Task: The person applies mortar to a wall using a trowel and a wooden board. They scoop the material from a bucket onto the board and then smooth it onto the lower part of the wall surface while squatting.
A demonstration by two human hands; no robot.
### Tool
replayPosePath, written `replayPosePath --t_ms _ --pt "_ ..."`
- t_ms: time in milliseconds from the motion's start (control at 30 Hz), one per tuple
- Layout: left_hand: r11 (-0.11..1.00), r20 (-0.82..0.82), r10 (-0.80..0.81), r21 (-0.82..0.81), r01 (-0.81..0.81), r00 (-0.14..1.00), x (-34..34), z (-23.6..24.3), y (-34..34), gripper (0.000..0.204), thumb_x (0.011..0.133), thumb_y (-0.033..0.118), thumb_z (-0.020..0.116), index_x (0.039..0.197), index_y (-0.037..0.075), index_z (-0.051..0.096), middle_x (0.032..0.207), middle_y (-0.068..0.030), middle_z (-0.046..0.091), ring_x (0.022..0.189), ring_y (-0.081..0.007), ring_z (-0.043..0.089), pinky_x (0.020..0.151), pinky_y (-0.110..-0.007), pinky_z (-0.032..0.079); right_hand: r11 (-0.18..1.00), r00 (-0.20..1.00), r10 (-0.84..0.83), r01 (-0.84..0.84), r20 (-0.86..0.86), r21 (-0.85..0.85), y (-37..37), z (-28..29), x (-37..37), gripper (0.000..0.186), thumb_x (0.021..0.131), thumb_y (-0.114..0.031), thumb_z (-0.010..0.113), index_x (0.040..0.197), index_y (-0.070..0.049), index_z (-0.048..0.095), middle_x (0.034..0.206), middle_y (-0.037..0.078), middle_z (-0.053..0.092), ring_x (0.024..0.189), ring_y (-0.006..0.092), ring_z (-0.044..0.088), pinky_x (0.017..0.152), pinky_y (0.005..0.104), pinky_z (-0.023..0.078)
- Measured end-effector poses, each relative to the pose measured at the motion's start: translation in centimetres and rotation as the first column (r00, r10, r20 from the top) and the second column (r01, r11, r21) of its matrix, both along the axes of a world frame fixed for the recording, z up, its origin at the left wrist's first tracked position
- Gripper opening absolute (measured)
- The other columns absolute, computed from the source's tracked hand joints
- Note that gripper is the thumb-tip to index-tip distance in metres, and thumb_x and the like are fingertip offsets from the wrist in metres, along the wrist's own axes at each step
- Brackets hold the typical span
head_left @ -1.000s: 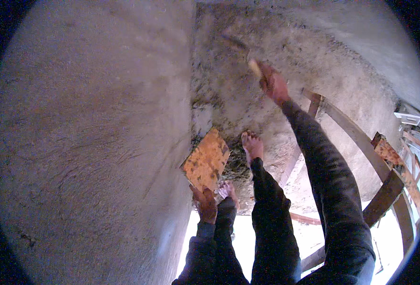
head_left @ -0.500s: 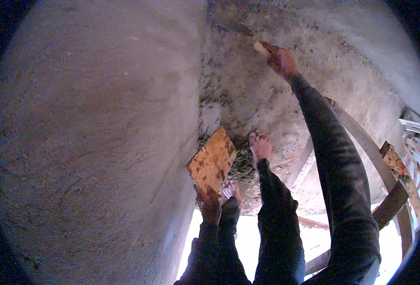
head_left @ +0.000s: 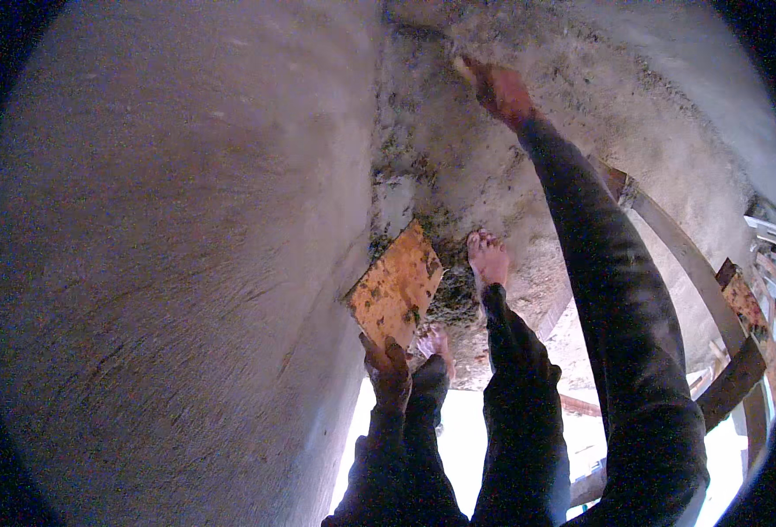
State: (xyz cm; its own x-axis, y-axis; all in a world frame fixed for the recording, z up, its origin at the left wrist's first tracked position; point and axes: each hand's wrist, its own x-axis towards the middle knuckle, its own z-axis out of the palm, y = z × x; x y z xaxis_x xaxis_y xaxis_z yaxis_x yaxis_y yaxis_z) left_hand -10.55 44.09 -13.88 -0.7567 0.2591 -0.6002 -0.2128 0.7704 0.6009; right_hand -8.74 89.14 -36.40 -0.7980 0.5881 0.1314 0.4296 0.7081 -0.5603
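Note:
My left hand [head_left: 387, 376] grips the near corner of a flat orange-brown board [head_left: 395, 294], which is spotted with dark mortar. The board's left corner lies close to the grey plastered wall [head_left: 195, 263]. Far ahead, my right hand [head_left: 502, 93] is closed round the pale handle of a trowel [head_left: 464, 69]. Its dark blade shows only dimly, at the rough mottled surface beside the corner line. My right arm is stretched out long.
My bare feet [head_left: 490, 257] rest on rough, crumb-strewn ground below the board. Wooden planks [head_left: 691, 263] cross at the right, with a mortar-stained board [head_left: 743, 303] among them. Bright light comes from the gap beneath my legs.
My right hand and the trowel have moved a little farther away and to the left. The board has shifted slightly up in the picture, still in my left hand.

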Motion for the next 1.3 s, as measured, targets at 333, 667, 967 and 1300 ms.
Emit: replayPosePath --t_ms 333,667,967,1300 --pt "0.988 -0.09 -0.153 0.023 0.156 0.984 0.2 0.3 1.5 0.048 0.094 0.02 0.043 0.127 -0.013 0.03 0.094 -0.0242 0.058 0.066 -0.0254 0.06 0.056 -0.036 0.053 0.841 0.968 -0.215 0.115 -0.131 -0.529 -5.8 3.5 7.2 0.058 0.077 -0.016 0.063 0.133 -0.009 0.049 0.102 0.02 0.064 0.075 0.0363 0.058 0.064 0.0427 0.047" --pt "0.95 -0.288 -0.294 0.015 0.311 0.911 0.1 -0.7 0.0 0.053 0.095 0.022 0.041 0.133 -0.012 0.025 0.107 -0.0287 0.056 0.083 -0.0355 0.061 0.074 -0.04 0.052 0.958 0.985 0.002 0.048 0.172 -0.284 -11.7 2.6 7.0 0.067 0.069 -0.011 0.063 0.134 -0.018 0.048 0.096 0.02 0.064 0.079 0.0354 0.062 0.069 0.0428 0.05" --pt "0.925 -0.14 -0.378 -0.019 0.379 0.915 2.2 5.0 -1.1 0.044 0.095 0.013 0.041 0.132 -0.007 0.027 0.113 -0.0276 0.054 0.092 -0.0342 0.061 0.071 -0.038 0.054 0.914 0.781 0.402 -0.311 0.478 -0.261 -18.7 0.5 15.5 0.065 0.069 -0.013 0.063 0.133 -0.014 0.05 0.091 0.018 0.066 0.078 0.0373 0.062 0.07 0.0457 0.051" --pt "0.995 0.178 0.01 0.094 -0.027 0.984 4.2 9.9 -2.8 0.049 0.093 0.002 0.036 0.139 -0.003 0.02 0.121 -0.0243 0.05 0.095 -0.0322 0.062 0.063 -0.034 0.06 0.98 0.973 -0.002 0.048 0.232 -0.191 -21.0 4.4 12.8 0.063 0.074 -0.014 0.058 0.136 -0.018 0.045 0.102 0.017 0.064 0.082 0.0375 0.063 0.07 0.0442 0.051"
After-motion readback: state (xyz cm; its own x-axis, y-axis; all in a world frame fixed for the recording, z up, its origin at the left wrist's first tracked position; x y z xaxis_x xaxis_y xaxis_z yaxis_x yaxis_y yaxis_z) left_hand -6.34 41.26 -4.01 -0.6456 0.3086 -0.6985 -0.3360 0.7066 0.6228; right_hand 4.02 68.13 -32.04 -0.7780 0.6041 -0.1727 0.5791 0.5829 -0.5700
